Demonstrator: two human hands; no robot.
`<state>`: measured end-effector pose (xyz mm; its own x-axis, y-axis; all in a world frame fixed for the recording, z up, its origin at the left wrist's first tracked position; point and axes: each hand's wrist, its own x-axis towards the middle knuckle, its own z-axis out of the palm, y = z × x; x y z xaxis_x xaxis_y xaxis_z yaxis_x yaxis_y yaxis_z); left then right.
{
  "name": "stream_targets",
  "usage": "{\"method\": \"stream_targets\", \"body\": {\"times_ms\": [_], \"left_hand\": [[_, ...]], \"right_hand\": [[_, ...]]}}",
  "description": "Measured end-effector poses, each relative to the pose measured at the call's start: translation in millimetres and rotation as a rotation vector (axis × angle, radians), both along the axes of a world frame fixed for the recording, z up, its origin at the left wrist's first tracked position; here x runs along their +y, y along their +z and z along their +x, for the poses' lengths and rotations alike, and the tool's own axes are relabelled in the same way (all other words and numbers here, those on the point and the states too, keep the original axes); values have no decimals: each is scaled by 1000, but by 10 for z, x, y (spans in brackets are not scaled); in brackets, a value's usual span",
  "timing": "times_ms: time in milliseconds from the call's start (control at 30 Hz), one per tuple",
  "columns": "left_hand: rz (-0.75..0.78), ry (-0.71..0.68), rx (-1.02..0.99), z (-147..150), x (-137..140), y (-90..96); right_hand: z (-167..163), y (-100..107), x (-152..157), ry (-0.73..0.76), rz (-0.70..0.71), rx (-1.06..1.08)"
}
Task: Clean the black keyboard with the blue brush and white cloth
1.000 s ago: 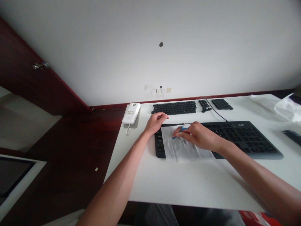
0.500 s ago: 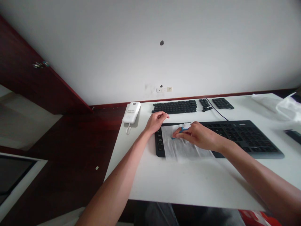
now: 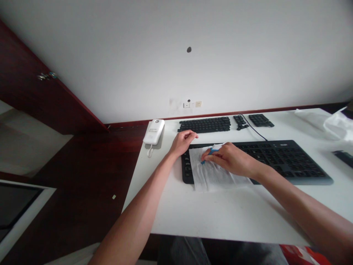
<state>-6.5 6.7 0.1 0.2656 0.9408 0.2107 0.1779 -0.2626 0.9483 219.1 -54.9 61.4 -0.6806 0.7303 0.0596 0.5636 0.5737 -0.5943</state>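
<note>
A black keyboard base (image 3: 303,162) lies across the white table. A thin white cloth or tissue (image 3: 209,179) covers much of its left part. My right hand (image 3: 227,158) pinches a small blue tool (image 3: 212,151) with a jagged edge, its tip down against the white sheet. What kind of tool it is cannot be made out, since fingers hide part of it. By the base's upper left corner rests my left hand (image 3: 182,142), fingers loosely curled together with nothing visible in them.
Behind the base lie black keycap groups: a large block (image 3: 205,125), a small cluster (image 3: 239,122) and a number block (image 3: 260,120). A cable (image 3: 255,131) runs between them. A white power bank (image 3: 154,131) is at the left, a white plastic bag (image 3: 333,125) at the right.
My right hand and the blue tool have shifted very slightly on the sheet, and more blue shows at the tip. My left hand stays in place.
</note>
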Motion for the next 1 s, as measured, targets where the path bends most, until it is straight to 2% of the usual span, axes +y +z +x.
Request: {"method": "stream_targets", "body": {"times_ms": [100, 200, 400, 633, 833, 1000], "left_hand": [[0, 3, 1, 4, 5, 0], [7, -7, -9, 4, 11, -10], [-2, -4, -21, 0, 24, -36], [3, -6, -8, -3, 32, -50], [-10, 0, -7, 0, 22, -30], [-5, -3, -10, -2, 11, -19]], "right_hand": [[6, -11, 3, -13, 26, 4], [9, -22, 5, 33, -7, 7], [8, -9, -13, -12, -7, 7], [61, -17, -5, -27, -130, 53], [17, -82, 13, -64, -8, 26], [16, -90, 28, -72, 31, 56]]}}
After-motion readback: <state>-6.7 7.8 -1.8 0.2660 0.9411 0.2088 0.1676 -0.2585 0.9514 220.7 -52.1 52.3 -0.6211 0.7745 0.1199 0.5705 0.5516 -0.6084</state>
